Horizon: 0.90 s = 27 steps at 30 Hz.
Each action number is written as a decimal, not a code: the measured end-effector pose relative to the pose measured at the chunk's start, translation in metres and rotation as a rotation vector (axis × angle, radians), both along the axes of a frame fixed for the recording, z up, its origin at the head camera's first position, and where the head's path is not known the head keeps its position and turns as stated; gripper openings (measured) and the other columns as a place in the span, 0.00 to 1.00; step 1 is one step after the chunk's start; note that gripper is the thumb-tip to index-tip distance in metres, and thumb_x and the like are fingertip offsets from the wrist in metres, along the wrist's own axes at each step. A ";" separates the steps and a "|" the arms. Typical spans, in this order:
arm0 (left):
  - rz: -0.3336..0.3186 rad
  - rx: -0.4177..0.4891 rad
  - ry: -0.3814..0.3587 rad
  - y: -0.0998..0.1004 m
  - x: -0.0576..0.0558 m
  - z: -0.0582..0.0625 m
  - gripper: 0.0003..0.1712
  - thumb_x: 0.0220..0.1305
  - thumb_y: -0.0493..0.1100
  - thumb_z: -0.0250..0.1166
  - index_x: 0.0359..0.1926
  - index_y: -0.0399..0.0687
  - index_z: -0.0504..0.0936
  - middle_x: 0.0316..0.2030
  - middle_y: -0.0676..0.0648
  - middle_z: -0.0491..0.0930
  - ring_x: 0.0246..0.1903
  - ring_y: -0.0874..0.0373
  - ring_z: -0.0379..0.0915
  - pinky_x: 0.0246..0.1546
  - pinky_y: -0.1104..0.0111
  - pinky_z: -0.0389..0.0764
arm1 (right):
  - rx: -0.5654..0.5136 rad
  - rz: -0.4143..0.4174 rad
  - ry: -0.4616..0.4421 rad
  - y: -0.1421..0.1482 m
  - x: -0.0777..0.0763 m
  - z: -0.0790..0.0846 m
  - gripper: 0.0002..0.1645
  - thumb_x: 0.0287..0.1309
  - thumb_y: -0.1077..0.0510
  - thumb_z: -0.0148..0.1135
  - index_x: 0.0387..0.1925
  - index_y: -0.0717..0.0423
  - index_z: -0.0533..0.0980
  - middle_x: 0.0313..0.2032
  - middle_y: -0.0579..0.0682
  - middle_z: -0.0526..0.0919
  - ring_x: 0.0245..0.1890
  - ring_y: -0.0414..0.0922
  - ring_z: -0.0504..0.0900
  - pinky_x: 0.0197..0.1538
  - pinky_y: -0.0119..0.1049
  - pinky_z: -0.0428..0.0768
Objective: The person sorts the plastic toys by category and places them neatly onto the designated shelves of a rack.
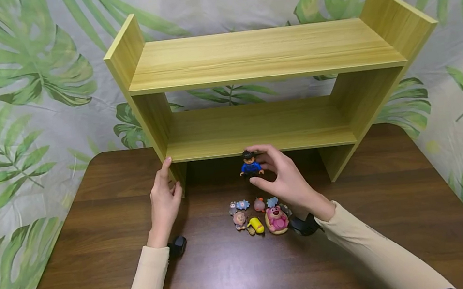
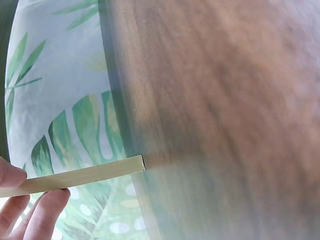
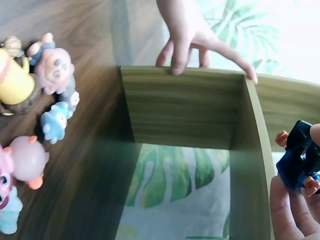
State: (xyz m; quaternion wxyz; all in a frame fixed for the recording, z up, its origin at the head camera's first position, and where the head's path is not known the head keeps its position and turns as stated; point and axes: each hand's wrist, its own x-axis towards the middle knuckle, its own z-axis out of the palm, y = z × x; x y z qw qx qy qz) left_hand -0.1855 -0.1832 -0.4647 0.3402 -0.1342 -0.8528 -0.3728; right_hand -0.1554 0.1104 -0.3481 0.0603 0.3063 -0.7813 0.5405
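Note:
My right hand [image 1: 286, 178] pinches a small toy figure [image 1: 250, 164] with black hair and a blue top. It holds the figure upright just in front of the middle board of the wooden shelf [image 1: 257, 143]. In the right wrist view the toy's dark blue body [image 3: 300, 157] and orange hands show between thumb and fingers. At the shelf's left end, my left hand [image 1: 164, 202] grips the edge of the side panel [image 2: 90, 178], thumb on one side and fingers on the other. One finger reaches up to the middle board's corner.
Several small toys lie on the brown table [image 1: 226, 272] before the shelf, among them a pink bear [image 1: 277, 219], a yellow figure [image 1: 256, 225] and a lion-like one [image 1: 239, 220]. A leaf-patterned cloth [image 1: 19, 70] hangs behind.

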 end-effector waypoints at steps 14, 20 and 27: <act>-0.013 0.017 -0.016 0.000 0.000 0.000 0.50 0.53 0.18 0.57 0.70 0.64 0.57 0.43 0.35 0.71 0.27 0.43 0.65 0.24 0.55 0.79 | -0.016 0.029 0.002 -0.026 -0.005 0.018 0.33 0.51 0.75 0.64 0.59 0.69 0.64 0.56 0.65 0.71 0.50 0.56 0.75 0.54 0.45 0.74; -0.011 0.011 -0.004 0.000 0.000 0.001 0.51 0.53 0.17 0.57 0.70 0.63 0.57 0.42 0.35 0.71 0.25 0.45 0.63 0.23 0.58 0.77 | -0.014 0.035 0.008 -0.035 -0.009 0.021 0.32 0.52 0.75 0.64 0.59 0.70 0.64 0.55 0.65 0.71 0.52 0.56 0.74 0.55 0.44 0.74; -0.008 0.013 -0.003 0.001 0.001 0.001 0.50 0.53 0.18 0.57 0.70 0.62 0.58 0.41 0.36 0.72 0.24 0.49 0.62 0.24 0.57 0.78 | -0.044 0.061 0.035 -0.043 -0.031 0.002 0.34 0.52 0.74 0.65 0.60 0.65 0.64 0.53 0.62 0.73 0.53 0.53 0.74 0.54 0.44 0.74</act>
